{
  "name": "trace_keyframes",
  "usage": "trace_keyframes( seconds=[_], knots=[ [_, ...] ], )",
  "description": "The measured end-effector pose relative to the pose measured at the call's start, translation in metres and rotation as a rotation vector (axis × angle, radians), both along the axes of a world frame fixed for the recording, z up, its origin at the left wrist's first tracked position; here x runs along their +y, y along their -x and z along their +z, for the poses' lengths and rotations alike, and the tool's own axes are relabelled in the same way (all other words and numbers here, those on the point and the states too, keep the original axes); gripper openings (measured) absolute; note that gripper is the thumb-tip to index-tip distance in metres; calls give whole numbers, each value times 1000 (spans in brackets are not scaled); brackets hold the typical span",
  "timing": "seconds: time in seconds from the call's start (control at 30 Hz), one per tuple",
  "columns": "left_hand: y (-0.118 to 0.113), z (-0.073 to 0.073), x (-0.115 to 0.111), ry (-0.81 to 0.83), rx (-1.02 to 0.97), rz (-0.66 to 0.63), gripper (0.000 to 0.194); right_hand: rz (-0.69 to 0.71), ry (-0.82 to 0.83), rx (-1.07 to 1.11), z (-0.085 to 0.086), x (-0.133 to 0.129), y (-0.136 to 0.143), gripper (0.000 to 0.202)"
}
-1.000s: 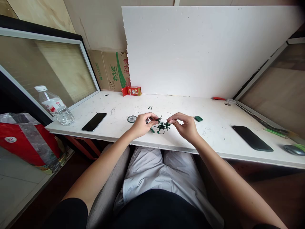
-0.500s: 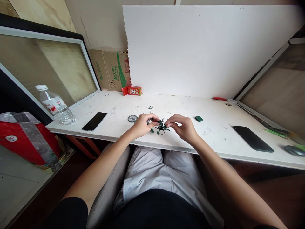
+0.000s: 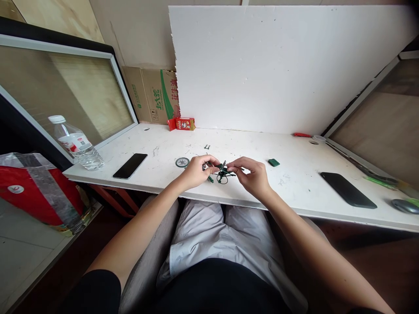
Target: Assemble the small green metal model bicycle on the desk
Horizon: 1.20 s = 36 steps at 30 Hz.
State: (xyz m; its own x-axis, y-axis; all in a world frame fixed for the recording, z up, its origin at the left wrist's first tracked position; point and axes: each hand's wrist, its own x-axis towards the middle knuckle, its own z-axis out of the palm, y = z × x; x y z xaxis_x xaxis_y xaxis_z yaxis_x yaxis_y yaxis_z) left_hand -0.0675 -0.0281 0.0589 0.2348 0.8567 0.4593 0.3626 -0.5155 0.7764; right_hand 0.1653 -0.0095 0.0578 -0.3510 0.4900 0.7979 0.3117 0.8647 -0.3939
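Observation:
Near the table's front edge, a dark green miniature bicycle frame (image 3: 223, 172) is held between my hands, with a thin ring-shaped part at its underside. My left hand (image 3: 199, 171) is closed on its left side, fingertips and thumb pinching it. From the right, my right hand (image 3: 251, 172) pinches at its other side; whether the fingers hold the frame itself or a small part on it is hidden. A loose spoked wheel (image 3: 182, 162) lies just left of my left hand. Beyond the hands lie small green pieces (image 3: 207, 147), and a green block-like part (image 3: 273, 162) sits to the right.
On the white table (image 3: 157, 183) are a black phone (image 3: 131, 165), a water bottle (image 3: 80, 146) at the left edge, a dark flat device (image 3: 347, 189) and a mouse (image 3: 406, 206) at right. A red box (image 3: 185, 124) and a red-handled tool (image 3: 301, 134) lie at the back.
My right hand has shifted very slightly to the right, and the bicycle frame has turned a little between the hands. My left hand stays nearly in place.

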Motion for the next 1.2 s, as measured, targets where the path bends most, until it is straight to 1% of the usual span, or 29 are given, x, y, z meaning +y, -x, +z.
trace_keyframes(
  seconds=[0.2,0.37,0.47,0.57,0.67,0.77,0.87,0.97,1.03,1.1,1.2],
  knots=[
    [-2,0,0,-5,-10,-29,15,-64,-140,17,-8,2,1,19],
    [-4,-3,0,-27,-5,-30,14,-98,-202,5,-13,1,1,17],
    [-4,-4,0,-30,-6,-33,13,-93,-135,2,-13,0,0,20],
    [-4,-3,1,-108,21,-12,12,-7,23,-11,-12,-1,-1,18],
    [-2,-2,3,-258,90,60,9,66,123,-20,-10,0,-1,11],
    [-1,-4,6,-364,135,123,9,68,150,-19,-8,1,0,8],
    [-3,-8,7,-398,148,196,13,67,198,-31,-8,2,1,13],
    [-9,-14,5,-383,149,324,15,55,223,-28,-10,2,1,18],
    [-13,-17,1,-378,164,405,13,36,208,-8,-11,3,1,19],
    [-18,-19,-3,-407,193,478,11,14,190,9,-13,4,0,19],
    [-25,-21,-10,-469,262,519,6,-6,173,26,-14,5,0,17]
  ],
)
